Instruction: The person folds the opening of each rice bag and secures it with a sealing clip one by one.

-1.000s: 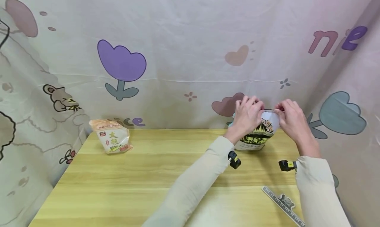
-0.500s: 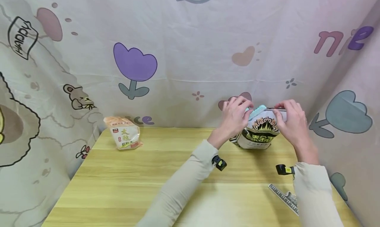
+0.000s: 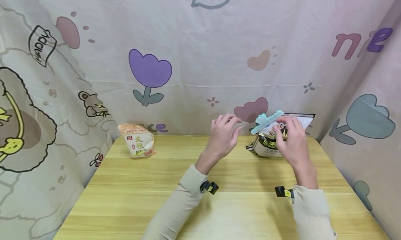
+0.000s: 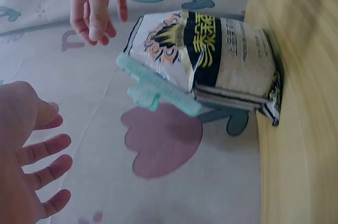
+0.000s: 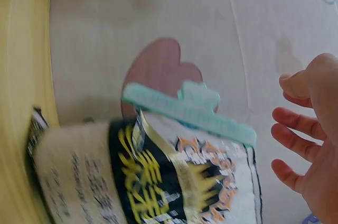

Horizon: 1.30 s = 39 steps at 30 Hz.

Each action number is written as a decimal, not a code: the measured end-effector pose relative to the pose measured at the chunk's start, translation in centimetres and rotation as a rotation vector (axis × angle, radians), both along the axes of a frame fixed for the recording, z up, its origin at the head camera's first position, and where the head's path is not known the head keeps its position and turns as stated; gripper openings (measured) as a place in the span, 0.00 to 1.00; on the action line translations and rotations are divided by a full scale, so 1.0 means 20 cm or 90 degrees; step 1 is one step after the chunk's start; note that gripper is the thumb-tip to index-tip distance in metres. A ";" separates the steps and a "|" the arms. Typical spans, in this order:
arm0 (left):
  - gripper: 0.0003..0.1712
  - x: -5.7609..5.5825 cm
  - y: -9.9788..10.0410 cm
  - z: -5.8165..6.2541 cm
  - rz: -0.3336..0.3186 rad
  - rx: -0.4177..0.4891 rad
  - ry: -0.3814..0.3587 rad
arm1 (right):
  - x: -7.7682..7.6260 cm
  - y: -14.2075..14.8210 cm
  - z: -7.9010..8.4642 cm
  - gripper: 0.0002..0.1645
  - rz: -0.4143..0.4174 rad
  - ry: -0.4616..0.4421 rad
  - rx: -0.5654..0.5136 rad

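A printed rice bag [image 3: 266,146] stands upright at the back right of the table. Across its top left corner sits a mint-green bag clip [image 3: 267,122], slanting down to the left; its toothed bar spans the fold in the left wrist view. My left hand [image 3: 221,135] hovers left of the bag, fingers bent loosely and holding nothing. In front of the bag's right half is my right hand [image 3: 292,140], which hides part of the print. The right wrist view shows its relaxed fingers apart from the bag [image 5: 158,176] and the clip [image 5: 190,113].
A smaller cream and orange food packet [image 3: 138,142] stands at the back left of the wooden table [image 3: 156,198]. A patterned curtain [image 3: 200,59] hangs right behind the table's back edge and along both sides.
Both hands have let go of the bag's top; the left has drawn away leftward, the right toward me. The green clip now shows fully. The grey clip on the table has passed behind my right sleeve.
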<state>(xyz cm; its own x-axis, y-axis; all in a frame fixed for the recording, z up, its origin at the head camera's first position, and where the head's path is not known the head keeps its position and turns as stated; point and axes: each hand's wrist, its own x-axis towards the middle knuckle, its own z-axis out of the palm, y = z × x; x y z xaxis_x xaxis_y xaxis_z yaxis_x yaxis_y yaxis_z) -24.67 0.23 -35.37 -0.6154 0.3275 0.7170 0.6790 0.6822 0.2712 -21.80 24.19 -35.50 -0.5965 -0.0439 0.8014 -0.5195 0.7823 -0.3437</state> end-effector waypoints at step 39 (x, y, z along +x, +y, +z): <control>0.14 0.17 -0.96 -0.21 0.174 0.068 -0.002 | -0.02 -0.73 -0.28 0.14 0.112 -0.031 -0.003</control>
